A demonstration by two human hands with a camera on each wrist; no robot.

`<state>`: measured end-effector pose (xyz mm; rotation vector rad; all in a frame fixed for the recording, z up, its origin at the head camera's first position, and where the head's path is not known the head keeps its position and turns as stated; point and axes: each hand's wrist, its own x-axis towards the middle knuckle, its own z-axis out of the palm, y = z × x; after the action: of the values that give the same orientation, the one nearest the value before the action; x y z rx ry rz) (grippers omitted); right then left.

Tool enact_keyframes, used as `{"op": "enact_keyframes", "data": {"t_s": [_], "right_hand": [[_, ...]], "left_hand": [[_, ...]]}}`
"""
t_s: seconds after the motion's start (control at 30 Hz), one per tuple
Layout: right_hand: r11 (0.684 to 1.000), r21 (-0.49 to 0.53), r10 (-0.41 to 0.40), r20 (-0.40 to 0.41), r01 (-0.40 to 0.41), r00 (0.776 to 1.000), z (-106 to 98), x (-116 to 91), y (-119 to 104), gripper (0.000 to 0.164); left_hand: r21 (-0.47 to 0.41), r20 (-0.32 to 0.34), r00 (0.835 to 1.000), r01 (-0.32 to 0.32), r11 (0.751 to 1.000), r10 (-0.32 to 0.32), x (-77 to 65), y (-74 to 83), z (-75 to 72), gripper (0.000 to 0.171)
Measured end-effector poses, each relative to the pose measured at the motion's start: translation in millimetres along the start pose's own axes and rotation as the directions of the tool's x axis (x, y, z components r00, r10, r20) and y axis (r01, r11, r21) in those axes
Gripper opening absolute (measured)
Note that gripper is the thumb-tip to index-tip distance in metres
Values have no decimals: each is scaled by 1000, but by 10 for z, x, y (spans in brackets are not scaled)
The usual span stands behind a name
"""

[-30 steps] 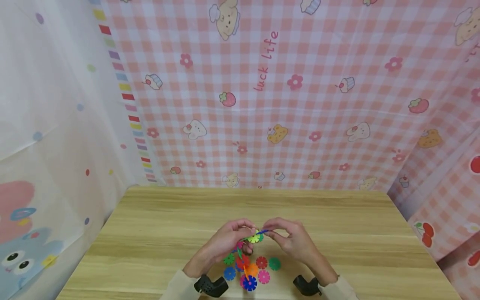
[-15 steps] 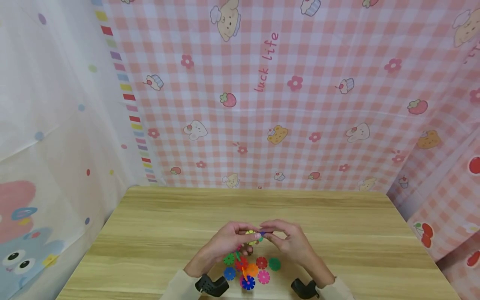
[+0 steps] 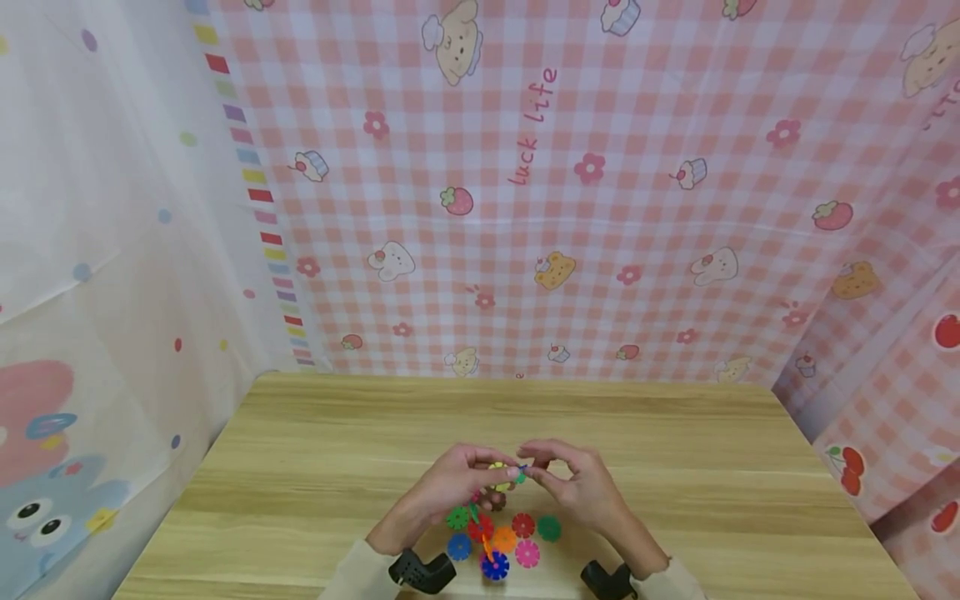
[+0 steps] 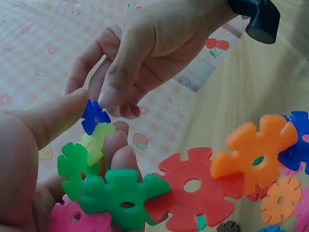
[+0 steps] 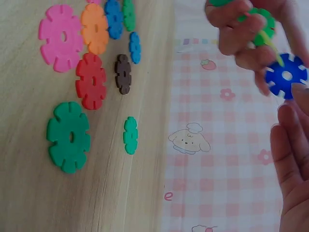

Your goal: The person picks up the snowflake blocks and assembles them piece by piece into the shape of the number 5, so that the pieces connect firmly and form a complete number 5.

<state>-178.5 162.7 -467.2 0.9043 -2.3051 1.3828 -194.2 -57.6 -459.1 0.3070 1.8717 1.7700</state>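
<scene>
My left hand (image 3: 453, 487) holds a chain of slotted plastic snowflake discs above the table. In the left wrist view the chain includes a pink disc (image 4: 91, 223), a dark green disc (image 4: 104, 193), a light green disc (image 4: 71, 157), a yellow disc (image 4: 99, 140), a red disc (image 4: 176, 198) and an orange disc (image 4: 241, 145). Thumb and fingers of my right hand (image 3: 581, 487) pinch a blue disc (image 5: 277, 82), whose edge meets the yellow one. The left thumb tip is right at the blue disc. Left fingers partly hide the chain.
On the wooden table (image 3: 337, 467) lie several loose discs, among them a red disc (image 5: 84, 87), a green disc (image 5: 60, 137), a pink disc (image 5: 53, 34) and a brown disc (image 5: 119, 72). Patterned cloth (image 3: 570, 217) hangs behind the table.
The right hand has shifted slightly left, bringing the blue disc closer to the left fingertips. The blue disc has turned, and the hanging chain has swung a little left.
</scene>
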Motion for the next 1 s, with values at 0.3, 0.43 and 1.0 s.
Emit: {"op": "enact_keyframes", "data": {"t_s": [0.3, 0.43, 1.0], "right_hand": [[939, 0, 342, 131, -345, 931, -210, -199, 251, 28], [900, -30, 428, 247, -434, 870, -271, -329, 384, 27], [861, -18, 454, 477, -509, 752, -215, -393, 570, 36]], "left_hand": [[-9, -34, 999, -15, 1000, 15, -43, -16, -94, 39], [11, -42, 999, -19, 1000, 20, -53, -6, -139, 39], [52, -64, 997, -37, 998, 41, -84, 16, -273, 41]]}}
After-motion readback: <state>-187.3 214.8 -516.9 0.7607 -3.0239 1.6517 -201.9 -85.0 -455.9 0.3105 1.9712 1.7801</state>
